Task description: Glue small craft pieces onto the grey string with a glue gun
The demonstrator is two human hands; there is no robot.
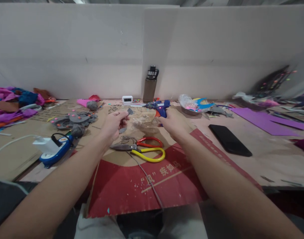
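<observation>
My left hand [114, 124] pinches a small grey felt piece [130, 111] above the cardboard sheet [147, 186]. A second small grey scrap [122, 130] shows just under that hand. My right hand [174, 123] is wrapped around the grip of a blue hot glue gun [161, 108], whose nozzle points left toward the felt piece. Scissors with red and yellow handles [144, 149] lie shut on the cardboard right below both hands. A thin cord [148, 181] trails from there toward me.
A blue power strip with a white plug [53, 147] sits at left beside grey felt shapes [75, 120]. Colourful fabric [9, 104] is piled at far left. A bottle [150, 84] and small clock [127, 99] stand by the wall. At right lie a black phone [229, 139] and purple sheet [266, 122].
</observation>
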